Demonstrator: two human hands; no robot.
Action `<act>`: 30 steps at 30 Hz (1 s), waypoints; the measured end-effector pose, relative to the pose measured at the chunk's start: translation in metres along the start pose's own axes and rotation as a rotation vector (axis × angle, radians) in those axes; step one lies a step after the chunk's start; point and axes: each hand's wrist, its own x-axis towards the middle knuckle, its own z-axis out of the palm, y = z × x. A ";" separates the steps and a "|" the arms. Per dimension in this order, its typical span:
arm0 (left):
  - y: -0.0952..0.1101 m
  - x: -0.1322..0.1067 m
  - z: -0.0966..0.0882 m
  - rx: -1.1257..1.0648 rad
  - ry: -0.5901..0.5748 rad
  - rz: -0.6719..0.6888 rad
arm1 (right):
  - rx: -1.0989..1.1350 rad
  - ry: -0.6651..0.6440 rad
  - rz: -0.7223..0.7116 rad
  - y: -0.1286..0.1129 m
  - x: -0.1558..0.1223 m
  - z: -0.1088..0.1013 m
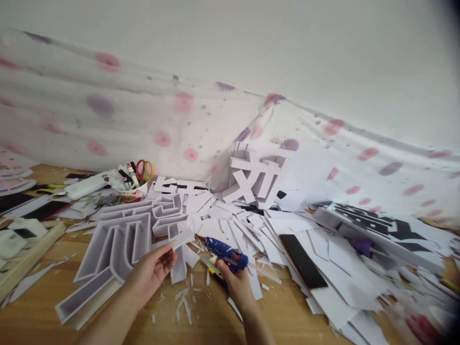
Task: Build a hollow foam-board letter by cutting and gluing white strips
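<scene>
Between the thumb and fingers of my left hand (158,266) is a white foam board strip (182,238), held over the right part of a hollow white foam board character (125,230). My right hand (233,282) is wrapped round a blue glue gun (226,252). Its nozzle points left, toward the strip, with a small gap between them. A red light shows on the gun's body. Under the gun and my right hand lies a yellow and black cutter (216,274), partly hidden.
Scraps of white board (251,230) cover the middle. A finished character (257,175) leans against the plastic-covered wall. To the right lie a phone (304,261) and a black-printed panel (384,225). A cup of pens and scissors (134,191) stands behind; a power strip (32,249) is at left.
</scene>
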 end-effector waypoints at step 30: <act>-0.003 -0.002 0.000 0.025 0.016 0.019 | 0.060 -0.035 -0.019 -0.005 -0.007 0.007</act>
